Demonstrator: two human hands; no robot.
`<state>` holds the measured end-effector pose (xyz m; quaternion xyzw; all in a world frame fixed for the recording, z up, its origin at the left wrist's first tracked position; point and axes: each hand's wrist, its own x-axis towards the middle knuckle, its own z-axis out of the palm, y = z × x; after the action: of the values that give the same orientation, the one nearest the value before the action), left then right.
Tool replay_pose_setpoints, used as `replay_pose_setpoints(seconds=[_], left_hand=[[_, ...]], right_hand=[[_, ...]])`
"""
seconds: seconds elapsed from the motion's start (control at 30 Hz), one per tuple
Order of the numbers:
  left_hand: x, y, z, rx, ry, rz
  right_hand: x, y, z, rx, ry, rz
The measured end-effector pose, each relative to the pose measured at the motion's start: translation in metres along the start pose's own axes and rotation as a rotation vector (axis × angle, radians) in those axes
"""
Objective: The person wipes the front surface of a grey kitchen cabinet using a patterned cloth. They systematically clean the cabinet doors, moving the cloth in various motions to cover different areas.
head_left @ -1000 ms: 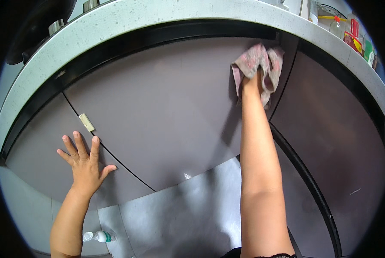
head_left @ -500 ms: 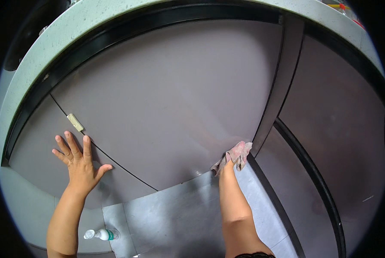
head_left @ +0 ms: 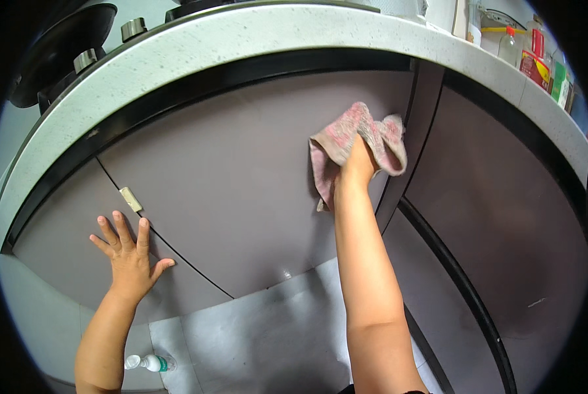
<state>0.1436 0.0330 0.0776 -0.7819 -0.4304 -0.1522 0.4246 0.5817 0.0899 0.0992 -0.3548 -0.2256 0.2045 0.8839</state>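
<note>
Against the upper right part of the grey cabinet door point(head_left: 241, 164) my right hand point(head_left: 358, 161) presses a pink and grey cloth point(head_left: 346, 131), its loose folds draped over the fingers. The cloth hides most of those fingers. My left hand point(head_left: 131, 259) lies flat on the cabinet front at the left, fingers spread and holding nothing. Just above its fingertips, a small cream-coloured catch point(head_left: 130, 199) sits across the seam between two doors.
Above the doors runs a speckled pale countertop point(head_left: 254, 33). A black wok point(head_left: 67, 52) and stove knobs point(head_left: 134, 29) are at upper left; bottles point(head_left: 509, 46) and packages stand at upper right. A white bottle with a green label point(head_left: 156, 362) stands on the grey tiled floor point(head_left: 268, 335).
My right hand has carried the cloth from the door's bottom right corner up towards its top. My left hand stays on the cabinet. The view has tilted up, showing more countertop.
</note>
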Motion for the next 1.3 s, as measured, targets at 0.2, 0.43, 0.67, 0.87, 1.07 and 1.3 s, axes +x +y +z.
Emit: replay_pose_setpoints(seconds=[0.2,0.43,0.67,0.87,1.07,1.3], left_hand=[[-0.003,-0.004,0.0,-0.035,-0.008,0.002],[-0.004,-0.004,-0.001,-0.066,-0.016,-0.007],[-0.004,-0.004,0.002,-0.065,-0.022,-0.007],[-0.003,-0.004,0.001,-0.044,-0.036,-0.009],[-0.005,-0.001,0.005,-0.055,-0.032,-0.011],[-0.002,-0.001,0.001,-0.069,-0.009,-0.01]], right_hand=[[-0.023,-0.056,0.027,0.292,0.076,0.19],[-0.02,-0.055,0.011,0.038,0.012,0.156],[-0.026,-0.06,0.017,0.093,0.065,0.144],[-0.027,-0.057,0.004,-1.075,0.121,-0.706],[-0.01,-0.06,0.001,-1.071,0.112,-0.702],[0.001,-0.055,-0.007,-0.894,0.081,-0.617]])
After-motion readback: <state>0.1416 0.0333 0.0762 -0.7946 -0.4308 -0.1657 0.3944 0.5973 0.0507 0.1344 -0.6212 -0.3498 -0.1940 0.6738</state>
